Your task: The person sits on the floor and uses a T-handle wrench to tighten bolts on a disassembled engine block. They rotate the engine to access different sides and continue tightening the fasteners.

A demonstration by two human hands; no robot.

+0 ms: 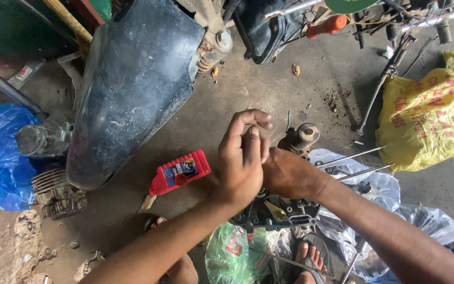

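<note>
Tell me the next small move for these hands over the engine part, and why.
Probably part the hands a little. The left hand is curled over the right hand, and together they hide the top of the dark engine casing on the floor, so whatever they pinch cannot be seen or checked.

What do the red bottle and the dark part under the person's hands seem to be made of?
Red bottle: apparently glossy plastic, with moulded ribs and shine. Engine casing below the left hand and right hand: probably cast metal, dull dark grey and grimy, with bolt holes.
</note>
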